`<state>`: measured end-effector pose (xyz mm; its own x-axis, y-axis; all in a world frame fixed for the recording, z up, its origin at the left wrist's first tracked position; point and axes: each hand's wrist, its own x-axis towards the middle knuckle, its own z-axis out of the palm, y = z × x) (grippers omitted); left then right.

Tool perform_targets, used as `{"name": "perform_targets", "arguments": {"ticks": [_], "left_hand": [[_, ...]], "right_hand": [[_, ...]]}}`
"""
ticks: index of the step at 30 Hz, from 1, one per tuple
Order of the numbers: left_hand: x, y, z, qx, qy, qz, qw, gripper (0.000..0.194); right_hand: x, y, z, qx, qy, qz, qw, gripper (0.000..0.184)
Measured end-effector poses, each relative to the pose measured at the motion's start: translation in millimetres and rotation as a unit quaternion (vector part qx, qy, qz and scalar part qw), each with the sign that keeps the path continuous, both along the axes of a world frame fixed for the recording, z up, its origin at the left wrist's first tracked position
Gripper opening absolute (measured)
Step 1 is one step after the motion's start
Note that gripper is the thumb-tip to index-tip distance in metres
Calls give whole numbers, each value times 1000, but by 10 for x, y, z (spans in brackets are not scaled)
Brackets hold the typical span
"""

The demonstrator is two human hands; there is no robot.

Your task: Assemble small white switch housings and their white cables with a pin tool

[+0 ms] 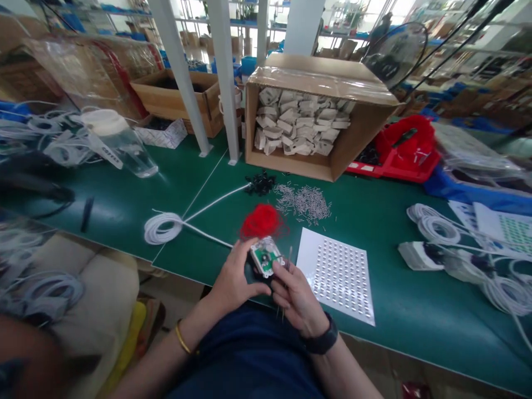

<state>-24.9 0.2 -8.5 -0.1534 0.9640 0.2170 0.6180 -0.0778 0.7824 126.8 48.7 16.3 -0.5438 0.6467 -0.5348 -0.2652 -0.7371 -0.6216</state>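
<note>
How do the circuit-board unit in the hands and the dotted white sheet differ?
Pose: the circuit-board unit is held up by the left hand and right hand; the dotted white sheet lies flat on the green table.
Look: the unit shows a green board in a white housing; the sheet carries rows of shiny round dots.
Size: the unit is smaller than the sheet.
Shared: both have white areas.

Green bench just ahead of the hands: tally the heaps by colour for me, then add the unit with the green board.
Black heap: 1
Grey heap of small pins: 1
Red heap: 1
Green-board unit, held between the left hand and the right hand: 1
Total: 4
</note>
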Motion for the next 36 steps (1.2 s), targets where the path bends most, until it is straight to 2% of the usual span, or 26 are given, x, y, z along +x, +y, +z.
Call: {"name": "perform_targets", "arguments": {"ticks": [2, 4, 6, 8, 9, 10, 12, 15, 17, 20, 21, 23, 25, 26, 28, 30, 34, 36], "left_hand": [[108, -44, -105, -22, 5, 18, 1000, 85], [172, -71, -161, -30, 5, 22, 999, 70], [191, -84, -188, -17, 11, 5, 1000, 63], [184, -91, -208, 4, 15, -19, 1000, 61], [177, -93, -221, 14, 16, -26, 999, 59], [172, -96, -234, 21, 17, -30, 999, 57], [167, -99, -261, 26, 25, -34, 999, 57], [175, -96, -286, 18, 51, -40, 998, 64], [184, -91, -288, 10, 68, -49, 996, 71], [190, -81, -278, 10, 79, -62, 995, 76], [189, -79, -274, 11, 81, -64, 995, 75], [185, -76, -263, 11, 89, -68, 994, 71], [181, -77, -254, 11, 99, -73, 992, 68], [180, -77, -250, 11, 102, -74, 992, 68], [179, -77, -244, 12, 106, -71, 992, 67], [179, -74, -241, 14, 111, -67, 991, 67], [181, -68, -241, 23, 132, -65, 989, 70], [187, -67, -236, 22, 138, -63, 988, 71]], "right_hand": [[49, -67, -42, 48, -70, 11, 996, 41], [97, -100, -67, 161, -180, 28, 970, 35], [136, -92, -63, 309, -303, 19, 901, 31], [145, -50, -38, 419, -377, 14, 826, 36], [135, -23, -27, 447, -395, 20, 803, 37], [117, 4, -21, 459, -403, 29, 791, 36], [71, 46, -33, 466, -405, 43, 785, 29], [33, 31, -99, 495, -397, 24, 772, 17], [54, -27, -141, 552, -385, 30, 739, 16], [146, -61, -126, 631, -354, 79, 686, 31], [184, -21, -97, 640, -340, 89, 683, 31], [245, 165, -17, 625, -343, 69, 698, 24], [259, 471, 52, 583, -406, 31, 703, 17], [241, 644, 70, 563, -453, 28, 691, 15], [154, 963, 59, 538, -527, 80, 653, 12], [25, 1179, -7, 528, -557, 120, 630, 10], [-191, 1271, -162, 539, -563, 137, 612, 7], [-213, 1244, -166, 555, -550, 138, 609, 7]]}}
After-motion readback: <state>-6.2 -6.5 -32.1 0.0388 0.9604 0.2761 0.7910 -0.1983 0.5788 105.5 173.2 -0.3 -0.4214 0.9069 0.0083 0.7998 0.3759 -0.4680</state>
